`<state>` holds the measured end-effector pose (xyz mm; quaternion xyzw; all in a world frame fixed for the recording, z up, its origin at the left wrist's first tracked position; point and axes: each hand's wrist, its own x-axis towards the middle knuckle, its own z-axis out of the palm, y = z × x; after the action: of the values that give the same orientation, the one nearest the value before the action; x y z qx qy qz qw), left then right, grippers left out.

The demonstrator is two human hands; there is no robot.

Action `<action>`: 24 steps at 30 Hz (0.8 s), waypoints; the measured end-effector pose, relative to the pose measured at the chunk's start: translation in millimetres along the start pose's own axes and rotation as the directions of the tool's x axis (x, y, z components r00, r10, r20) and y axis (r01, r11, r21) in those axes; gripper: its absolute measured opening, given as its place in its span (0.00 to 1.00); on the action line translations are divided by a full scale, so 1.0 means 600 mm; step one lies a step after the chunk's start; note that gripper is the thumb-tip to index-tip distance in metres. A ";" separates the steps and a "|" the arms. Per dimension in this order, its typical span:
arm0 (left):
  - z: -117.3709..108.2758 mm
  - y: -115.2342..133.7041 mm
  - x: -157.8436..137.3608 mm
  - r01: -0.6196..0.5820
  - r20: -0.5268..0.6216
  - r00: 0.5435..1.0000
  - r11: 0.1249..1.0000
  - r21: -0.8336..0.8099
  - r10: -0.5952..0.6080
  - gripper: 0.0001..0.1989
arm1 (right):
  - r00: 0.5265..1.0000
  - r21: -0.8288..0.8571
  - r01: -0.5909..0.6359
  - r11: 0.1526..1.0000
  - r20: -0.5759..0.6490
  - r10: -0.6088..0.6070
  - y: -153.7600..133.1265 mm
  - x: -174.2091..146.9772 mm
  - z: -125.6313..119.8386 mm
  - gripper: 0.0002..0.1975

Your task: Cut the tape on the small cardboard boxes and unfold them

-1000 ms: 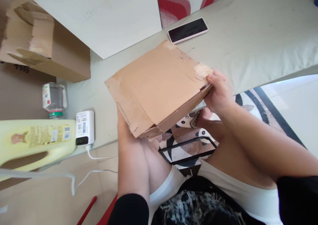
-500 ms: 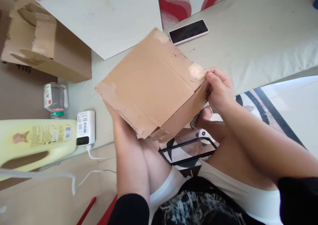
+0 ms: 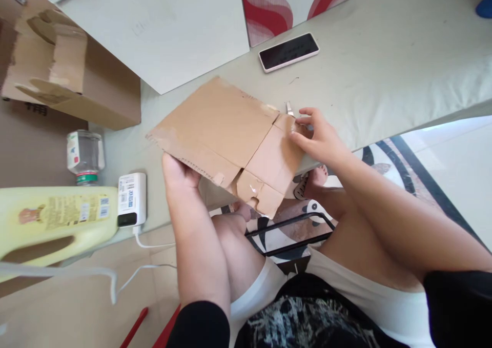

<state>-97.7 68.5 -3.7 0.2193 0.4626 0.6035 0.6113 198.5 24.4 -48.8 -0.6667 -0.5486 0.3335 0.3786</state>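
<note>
A flattened-looking brown cardboard box (image 3: 219, 127) with torn edges is tilted over the table edge. My left hand (image 3: 180, 174) holds it from below at its near left side, most of the fingers hidden beneath the cardboard. Along its right side a creased flap (image 3: 272, 158) slopes down toward my knees, with a torn, taped corner. At the far end of that flap is my right hand (image 3: 317, 135), thumb and fingers apart, the tips at the cardboard's edge. A small silvery metal piece (image 3: 289, 108) lies just beyond those fingertips; its kind is unclear.
On the table are a phone (image 3: 289, 52), a white panel (image 3: 161, 25), a red-and-white carton (image 3: 284, 4) and another cardboard box (image 3: 107, 79). To the left are a clear bottle (image 3: 85, 153), a white power bank (image 3: 131, 199) with a cable and a yellow jug (image 3: 57, 220).
The cardboard has dropped lower and its far corner has come nearer. Its right-hand flap now faces up. My right hand has moved left and loosened its pinch; the metal piece has come into view.
</note>
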 end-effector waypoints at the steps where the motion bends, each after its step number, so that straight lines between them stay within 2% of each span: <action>1: -0.005 0.000 0.002 -0.019 0.010 1.000 0.999 -0.034 0.019 0.22 | 1.000 -0.045 0.026 0.999 0.018 -0.025 0.002 0.001 0.000 0.30; 4: -0.013 -0.002 -0.001 -0.047 0.087 0.995 0.996 -0.073 0.053 0.29 | 0.997 -0.117 0.070 0.991 0.047 -0.065 0.007 0.004 0.003 0.30; 5: -0.014 -0.004 -0.002 -0.054 0.102 0.993 0.998 -0.041 0.058 0.27 | 0.996 -0.126 0.077 0.989 0.060 -0.070 0.008 0.005 0.004 0.30; 8: -0.013 -0.014 -0.002 -0.030 0.048 0.999 0.992 0.123 0.024 0.09 | 0.991 -0.130 0.110 0.985 0.090 -0.098 0.009 0.004 0.007 0.31; 10: -0.015 -0.018 0.002 0.026 -0.010 1.000 0.979 0.203 -0.025 0.07 | 0.991 -0.112 0.107 0.988 0.089 -0.097 0.009 0.004 0.008 0.32; 12: -0.020 -0.018 0.008 0.011 -0.030 1.000 0.977 0.215 -0.005 0.06 | 0.997 -0.050 0.059 0.997 0.050 -0.057 0.008 0.005 0.008 0.34; 14: -0.024 -0.015 0.013 -0.090 -0.013 0.996 0.981 0.173 0.094 0.03 | 0.999 0.091 0.002 0.996 -0.033 0.002 0.007 0.005 0.009 0.33; 16: -0.026 -0.011 0.016 -0.192 0.001 0.981 0.974 0.122 0.194 0.03 | 0.996 0.292 -0.029 0.956 -0.076 0.054 0.003 0.004 0.010 0.27; 18: -0.024 -0.012 0.016 -0.233 -0.017 0.972 0.969 0.084 0.235 0.03 | 0.998 0.489 -0.056 0.870 0.027 0.050 -0.003 -0.003 0.013 0.22; 20: -0.018 -0.019 0.015 -0.222 -0.073 0.971 0.972 0.072 0.227 0.05 | 0.983 0.595 -0.100 0.797 0.183 -0.013 -0.012 -0.014 0.018 0.22; 22: -0.008 -0.028 0.012 -0.186 -0.143 0.970 0.980 0.076 0.195 0.11 | 0.970 0.603 -0.135 0.786 0.243 -0.020 -0.021 -0.027 0.023 0.21; 24: 0.003 -0.037 0.010 -0.149 -0.168 0.973 0.986 0.076 0.160 0.15 | 0.971 0.571 -0.176 0.802 0.235 0.045 -0.027 -0.038 0.028 0.21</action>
<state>-85.4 70.9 -23.2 0.2205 0.5142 0.6513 0.5126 172.3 6.3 -42.4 -0.5089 -0.4153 0.5767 0.4857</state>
